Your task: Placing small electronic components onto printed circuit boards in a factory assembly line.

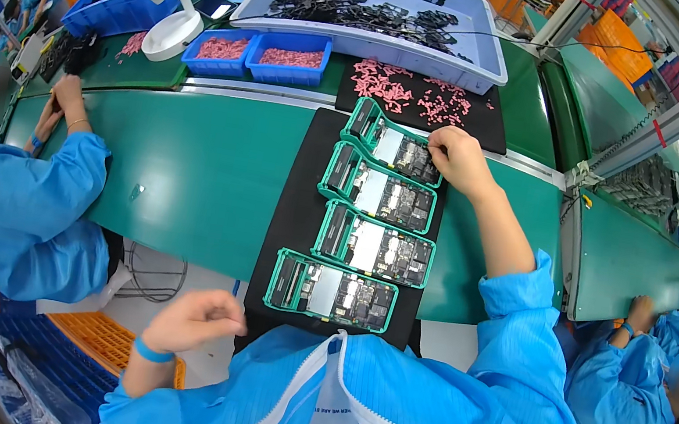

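Note:
Four phone-like circuit assemblies in green frames lie in a column on a black mat (293, 196). The farthest phone assembly (398, 150) has my right hand (461, 160) at its right end, fingers pinched together over the frame's corner; what they hold, if anything, is hidden. Below it come a second phone assembly (383, 190), a third phone assembly (376, 247) and, nearest me, a fourth phone assembly (333, 294). My left hand (198, 318), with a blue wristband, hovers left of the nearest one, fingers curled closed; their inside is hidden.
Small pink pieces (382, 86) lie scattered on a dark mat beyond, and fill two blue bins (290, 58). A large tub (487, 67) holds black parts. A white fan (174, 35) stands far left. Co-workers in blue sit at left (31, 199) and right (622, 390) along the green belt (186, 170).

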Demonstrator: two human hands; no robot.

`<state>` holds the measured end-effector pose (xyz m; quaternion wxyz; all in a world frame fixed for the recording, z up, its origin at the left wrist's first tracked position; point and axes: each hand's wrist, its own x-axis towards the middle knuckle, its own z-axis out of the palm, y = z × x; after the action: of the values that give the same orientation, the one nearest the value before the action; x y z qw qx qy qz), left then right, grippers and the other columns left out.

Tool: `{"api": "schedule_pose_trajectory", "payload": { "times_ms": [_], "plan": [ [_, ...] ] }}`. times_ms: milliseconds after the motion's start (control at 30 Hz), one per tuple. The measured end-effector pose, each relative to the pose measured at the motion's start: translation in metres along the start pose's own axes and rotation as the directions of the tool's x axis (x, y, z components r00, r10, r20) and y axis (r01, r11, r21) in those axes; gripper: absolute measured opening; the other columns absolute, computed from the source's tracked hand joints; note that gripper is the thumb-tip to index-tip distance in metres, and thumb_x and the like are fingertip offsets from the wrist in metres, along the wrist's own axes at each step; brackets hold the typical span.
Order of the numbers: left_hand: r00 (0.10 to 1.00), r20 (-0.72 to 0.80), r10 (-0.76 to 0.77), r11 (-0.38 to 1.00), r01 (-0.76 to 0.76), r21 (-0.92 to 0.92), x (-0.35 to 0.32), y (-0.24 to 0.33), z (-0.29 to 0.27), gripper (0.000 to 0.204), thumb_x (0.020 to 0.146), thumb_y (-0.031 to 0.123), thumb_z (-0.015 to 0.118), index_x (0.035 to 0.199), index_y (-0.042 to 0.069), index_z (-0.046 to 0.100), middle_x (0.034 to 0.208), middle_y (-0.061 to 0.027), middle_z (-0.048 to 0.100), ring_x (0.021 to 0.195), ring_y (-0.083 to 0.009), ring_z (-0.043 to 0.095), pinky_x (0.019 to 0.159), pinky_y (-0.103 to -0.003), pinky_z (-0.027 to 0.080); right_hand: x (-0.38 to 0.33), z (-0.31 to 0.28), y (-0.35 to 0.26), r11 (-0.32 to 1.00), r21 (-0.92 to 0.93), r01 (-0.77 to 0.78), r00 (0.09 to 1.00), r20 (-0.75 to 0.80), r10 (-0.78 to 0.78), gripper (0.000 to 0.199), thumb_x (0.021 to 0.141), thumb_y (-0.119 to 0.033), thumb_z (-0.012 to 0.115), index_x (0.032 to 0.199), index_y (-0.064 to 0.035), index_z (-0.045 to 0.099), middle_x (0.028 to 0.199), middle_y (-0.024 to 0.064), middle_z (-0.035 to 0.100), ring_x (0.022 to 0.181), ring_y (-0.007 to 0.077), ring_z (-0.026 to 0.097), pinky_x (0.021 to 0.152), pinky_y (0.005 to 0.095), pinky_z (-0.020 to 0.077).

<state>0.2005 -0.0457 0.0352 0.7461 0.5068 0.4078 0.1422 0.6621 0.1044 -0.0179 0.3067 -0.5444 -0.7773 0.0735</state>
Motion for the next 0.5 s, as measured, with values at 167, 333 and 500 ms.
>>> {"api": "schedule_pose_trajectory", "payload": {
  "times_ms": [167, 333, 500],
  "plan": [
    [0.911, -0.185, 0.369, 0.892, -0.291, 0.347, -0.024, 0.066, -0.02, 0.006, 0.081, 0.003, 0.065, 0.082, 0.001, 0.06, 0.084, -0.0093, 0.065, 0.079, -0.0159, 0.061, 0.071, -0.028, 0.047, 0.008, 0.001, 0.003, 0.999, 0.022, -0.029, 0.999, 0.023, 0.029, 0.003, 0.074, -0.001, 0.061, 0.077, -0.001, 0.06, 0.081, 0.0138, 0.063, 0.082, 0.0322, 0.062, 0.074, 0.0402, 0.0508],
    [0.758, -0.071, 0.649, 0.629, -0.481, 0.611, -0.016, 0.134, -0.011, 0.008, 0.073, 0.006, 0.066, 0.072, 0.004, 0.059, 0.074, -0.0108, 0.063, 0.067, -0.021, 0.061, 0.06, -0.029, 0.047, 0.012, -0.004, 0.004, 0.977, -0.205, 0.056, 0.995, 0.087, -0.039, 0.003, 0.073, 0.0, 0.06, 0.076, 0.0003, 0.06, 0.082, 0.0151, 0.062, 0.085, 0.0337, 0.061, 0.077, 0.0411, 0.0508],
    [0.659, 0.213, 0.721, 0.325, -0.594, 0.736, -0.005, 0.19, 0.013, 0.007, 0.07, 0.006, 0.067, 0.072, 0.006, 0.06, 0.072, -0.0076, 0.062, 0.064, -0.0212, 0.058, 0.059, -0.031, 0.045, 0.028, -0.005, -0.011, 0.875, -0.428, 0.226, 0.957, 0.267, -0.116, 0.007, 0.071, -0.002, 0.061, 0.077, -0.0007, 0.061, 0.082, 0.0128, 0.062, 0.087, 0.0301, 0.06, 0.079, 0.0382, 0.0512]
  ]
}}
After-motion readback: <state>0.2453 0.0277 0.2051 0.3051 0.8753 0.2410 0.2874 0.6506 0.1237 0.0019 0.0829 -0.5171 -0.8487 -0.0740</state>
